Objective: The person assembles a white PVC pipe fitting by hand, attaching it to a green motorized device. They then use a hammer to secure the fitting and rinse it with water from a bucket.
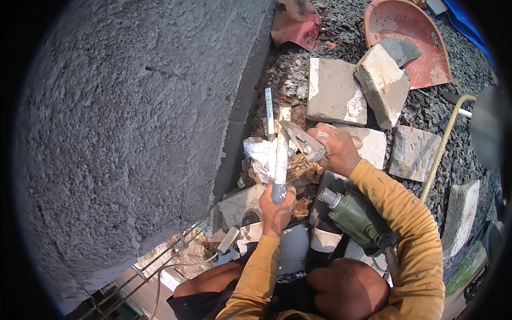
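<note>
My left hand (277, 212) is wrapped round the grey lower end of a white pipe (281, 160), which points up and away from me beside the wall. My right hand (336, 146) is closed round a flat, worn grey-beige hand tool (305, 142) with a bolt-like spot on it. Its narrow tip meets or overlaps the upper part of the pipe; whether they touch I cannot tell. The tool's exact kind is unclear. Crumpled white plastic (260, 154) lies just left of the pipe, below a thin pale printed strip (269, 109).
A rough grey wall (133, 117) fills the left. Pale stone slabs (336, 90) lie on gravel (464, 138) to the right, near a red scoop-like pan (426, 53) and a yellowish hose (442, 144). A green power tool (354, 216) rests by my right forearm. Steel bars (154, 269) cross lower left.
</note>
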`<state>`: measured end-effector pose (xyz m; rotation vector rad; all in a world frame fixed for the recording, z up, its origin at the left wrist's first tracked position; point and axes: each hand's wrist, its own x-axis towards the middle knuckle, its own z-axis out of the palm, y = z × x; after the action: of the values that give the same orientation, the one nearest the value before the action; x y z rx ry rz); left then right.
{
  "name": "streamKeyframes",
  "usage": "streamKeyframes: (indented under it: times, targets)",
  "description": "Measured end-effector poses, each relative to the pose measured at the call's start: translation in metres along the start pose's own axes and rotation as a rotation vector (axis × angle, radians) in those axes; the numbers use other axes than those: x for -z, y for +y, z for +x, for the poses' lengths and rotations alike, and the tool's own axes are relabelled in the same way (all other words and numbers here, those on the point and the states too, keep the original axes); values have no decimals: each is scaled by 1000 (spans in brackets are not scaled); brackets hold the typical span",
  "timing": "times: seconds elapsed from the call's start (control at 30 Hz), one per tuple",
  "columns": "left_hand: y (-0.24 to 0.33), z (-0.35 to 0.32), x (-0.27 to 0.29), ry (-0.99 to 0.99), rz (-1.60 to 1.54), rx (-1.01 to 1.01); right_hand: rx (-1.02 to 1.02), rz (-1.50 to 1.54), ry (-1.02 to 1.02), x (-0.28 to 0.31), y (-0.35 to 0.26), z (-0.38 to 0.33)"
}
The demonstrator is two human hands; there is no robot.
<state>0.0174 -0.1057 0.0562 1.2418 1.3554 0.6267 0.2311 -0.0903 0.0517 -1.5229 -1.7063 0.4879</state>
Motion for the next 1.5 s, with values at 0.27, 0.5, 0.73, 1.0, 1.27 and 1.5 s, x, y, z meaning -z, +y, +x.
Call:
streamKeyframes:
  times: [0.27, 0.5, 0.73, 1.0, 1.27, 1.5]
  targets:
    - [-7, -1, -4, -43, 99, -116, -232, -281, -73, 85, -16, 53]
    - [-5, 1, -11, -100, 229, -195, 74, -879, -852, 85, -93, 137]
    - [-15, -2, -10, -130, 307, -322, 49, -1010, -907, 88, -68, 130]
    - [-4, 1, -5, -222, 342, -315, 33, -856, -740, 95, -83, 113]
    - [-9, 9, 1, -204, 272, -376, -553, -861, -585, 160, -23, -27]
    - [-6, 12, 6, -261, 199, -161, -1079, -684, -35, 191, -44, -201]
